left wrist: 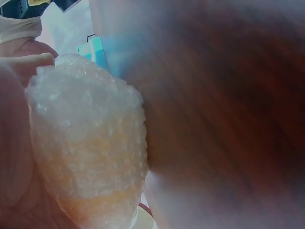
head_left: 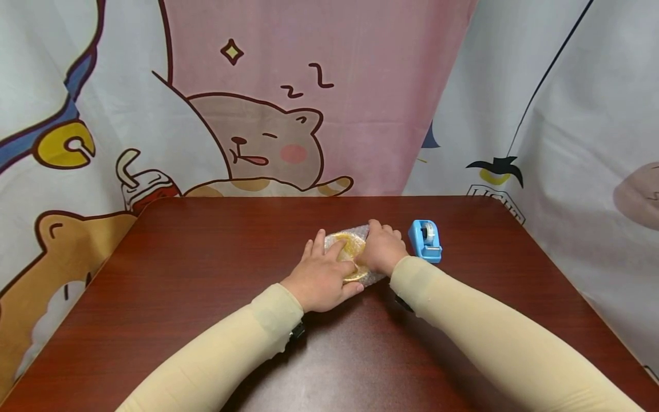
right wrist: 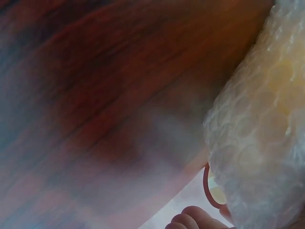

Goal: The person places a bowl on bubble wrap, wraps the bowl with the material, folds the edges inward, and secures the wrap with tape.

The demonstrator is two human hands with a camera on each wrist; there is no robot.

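Note:
A yellow, rounded object wrapped in clear bubble wrap (head_left: 353, 245) lies on the brown table, between both hands. Its exact kind is blurred by the wrap. The left hand (head_left: 321, 277) rests on the near left side of the bundle with its fingers spread across the top. At the right end, the right hand (head_left: 382, 249) grips the bubble wrap with curled fingers; part of that end is hidden under the hand. Close up, the left wrist view shows the wrapped bundle (left wrist: 90, 143) beside the left palm. The right wrist view shows its bubbled side (right wrist: 262, 133).
Just right of the right hand stands a light blue tape dispenser (head_left: 425, 241) with a roll of clear tape. The dark reddish-brown table (head_left: 216, 246) reaches back to a cartoon-printed curtain (head_left: 381, 103).

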